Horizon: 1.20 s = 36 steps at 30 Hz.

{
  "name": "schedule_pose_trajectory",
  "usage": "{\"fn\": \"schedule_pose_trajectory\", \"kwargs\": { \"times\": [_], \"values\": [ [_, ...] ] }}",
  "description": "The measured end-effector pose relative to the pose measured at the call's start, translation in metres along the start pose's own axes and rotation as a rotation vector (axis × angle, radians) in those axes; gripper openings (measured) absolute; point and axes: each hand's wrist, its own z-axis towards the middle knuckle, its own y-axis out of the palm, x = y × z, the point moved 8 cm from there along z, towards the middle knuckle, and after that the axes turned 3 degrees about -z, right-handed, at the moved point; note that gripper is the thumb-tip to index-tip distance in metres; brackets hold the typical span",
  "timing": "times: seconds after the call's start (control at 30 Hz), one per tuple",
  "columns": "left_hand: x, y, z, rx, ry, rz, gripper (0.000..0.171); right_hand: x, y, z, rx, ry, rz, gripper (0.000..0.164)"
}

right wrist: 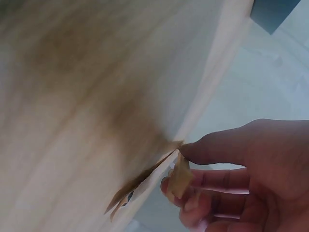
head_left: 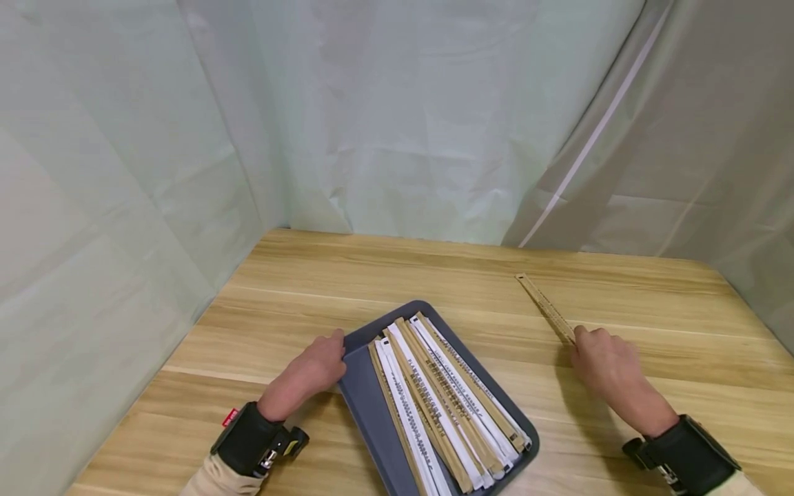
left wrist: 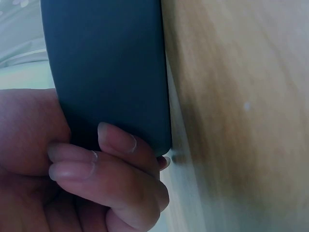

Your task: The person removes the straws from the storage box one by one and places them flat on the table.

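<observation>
A dark grey tray (head_left: pixel 362 386) lies slantwise at the front middle of the table in the head view. My left hand (head_left: pixel 315 363) grips its far left edge near the corner; in the left wrist view, curled fingers (left wrist: pixel 116 186) are at the tray's outer wall (left wrist: pixel 108 63). Inside the tray lie several long, narrow printed paper sleeves (head_left: pixel 434 406), brown and white, side by side. To the right, my right hand (head_left: pixel 611 365) pinches one end of a brown paper sleeve (head_left: pixel 546 308). The right wrist view shows that sleeve (right wrist: pixel 145 181) slightly parted along its edge; its contents cannot be made out.
The wood-grain table (head_left: pixel 248 344) carries the tray. Pale grey cloth (head_left: pixel 422 124) hangs behind it and along its left and right sides. Black camera straps (head_left: pixel 251 441) sit on both wrists.
</observation>
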Motion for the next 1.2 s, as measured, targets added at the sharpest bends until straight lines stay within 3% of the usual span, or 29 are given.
{"fn": "schedule_pose_trajectory", "kwargs": {
  "times": [0.3,0.6,0.8,1.03,1.2],
  "values": [
    [0.0,-0.001,-0.001,0.001,0.012,-0.005,0.034,-0.013,-0.006,-0.003,0.044,-0.047,-0.038,0.027],
    [0.0,-0.001,-0.001,0.011,0.031,-0.006,0.025,-0.062,-0.036,-0.004,0.137,-0.152,0.024,0.015],
    [0.001,0.0,-0.001,0.018,0.029,0.001,0.025,-0.091,-0.048,-0.011,0.141,-0.228,0.066,0.016],
    [-0.003,0.002,0.001,-0.003,-0.011,-0.012,0.032,-0.118,-0.054,-0.022,0.151,-0.323,0.13,0.017],
    [-0.003,0.002,0.001,0.008,-0.002,-0.01,0.031,-0.133,-0.049,-0.027,0.132,-0.35,0.145,0.022]
  ]
}}
